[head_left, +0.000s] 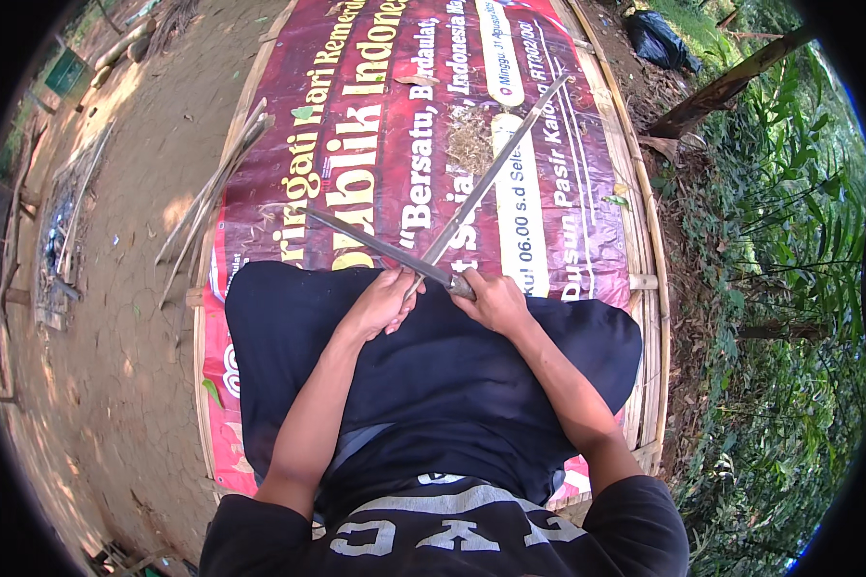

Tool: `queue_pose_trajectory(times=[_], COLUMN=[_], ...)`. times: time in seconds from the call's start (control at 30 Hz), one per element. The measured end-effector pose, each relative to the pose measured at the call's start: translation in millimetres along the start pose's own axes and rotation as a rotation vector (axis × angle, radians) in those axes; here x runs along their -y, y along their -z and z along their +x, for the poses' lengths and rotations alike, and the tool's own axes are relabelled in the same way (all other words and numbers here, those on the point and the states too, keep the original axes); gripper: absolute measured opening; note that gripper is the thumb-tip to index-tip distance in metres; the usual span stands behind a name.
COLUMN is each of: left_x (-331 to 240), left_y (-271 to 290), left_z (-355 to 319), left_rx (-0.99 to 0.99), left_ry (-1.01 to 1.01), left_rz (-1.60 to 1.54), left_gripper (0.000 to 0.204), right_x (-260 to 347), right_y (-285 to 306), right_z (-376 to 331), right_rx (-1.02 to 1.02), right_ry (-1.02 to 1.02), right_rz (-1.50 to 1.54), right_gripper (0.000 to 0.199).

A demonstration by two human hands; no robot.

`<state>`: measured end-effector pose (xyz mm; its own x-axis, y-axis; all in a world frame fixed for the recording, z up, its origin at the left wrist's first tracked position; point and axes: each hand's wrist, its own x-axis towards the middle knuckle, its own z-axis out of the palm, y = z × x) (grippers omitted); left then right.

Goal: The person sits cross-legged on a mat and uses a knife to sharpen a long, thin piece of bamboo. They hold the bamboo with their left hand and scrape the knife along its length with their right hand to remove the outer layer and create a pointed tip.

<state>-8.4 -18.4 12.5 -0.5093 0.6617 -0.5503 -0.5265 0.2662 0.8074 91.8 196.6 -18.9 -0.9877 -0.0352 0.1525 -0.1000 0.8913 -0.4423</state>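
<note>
My right hand (pixel 496 302) is closed around the handle of a long knife (pixel 370 244), whose blade points away to the far left. In my left hand (pixel 380 304) is the near end of a long, thin bamboo strip (pixel 496 171), slanting away to the far right. Knife and strip cross just beyond my hands, and the blade appears to lie against the strip there. Both hands are close together above the dark cloth (pixel 423 361) over my lap. A small heap of pale shavings (pixel 471 144) lies beyond the crossing.
Under me a red printed banner (pixel 356 125) covers a bamboo platform (pixel 651 327). Several thin sticks (pixel 212 192) lean at its left edge, beside bare earth (pixel 125 385). On the right grow green plants (pixel 779 423), with a wooden post (pixel 722 91) and a black plastic bag (pixel 656 40) farther off.
</note>
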Motion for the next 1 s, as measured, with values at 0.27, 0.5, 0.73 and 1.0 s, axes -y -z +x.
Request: queue_pose_trajectory(times=[0.27, 0.5, 0.73, 1.0], left_x=[27.1, 13.4, 17.6, 10.3], left_y=[8.6, -11.2, -6.4, -10.2], left_z=[0.8, -6.2, -10.7, -1.8], left_rx=[-0.113, -0.254, -0.319, -0.314], left_ry=[-0.180, -0.329, -0.390, -0.414], left_rz=[0.272, 0.657, 0.721, 0.815], left_gripper=[0.045, 0.039, 0.032, 0.030], right_x=[-54.6, -116.0, -37.1, -79.7], right_y=[0.0, 11.4, 12.4, -11.2], right_z=[26.5, 18.2, 10.1, 18.2], right_rx=[-0.085, -0.221, 0.087, -0.043], right_ry=[-0.324, -0.556, -0.190, -0.018], right_rz=[-0.033, 0.095, -0.078, -0.146], right_gripper=[0.032, 0.036, 0.035, 0.036])
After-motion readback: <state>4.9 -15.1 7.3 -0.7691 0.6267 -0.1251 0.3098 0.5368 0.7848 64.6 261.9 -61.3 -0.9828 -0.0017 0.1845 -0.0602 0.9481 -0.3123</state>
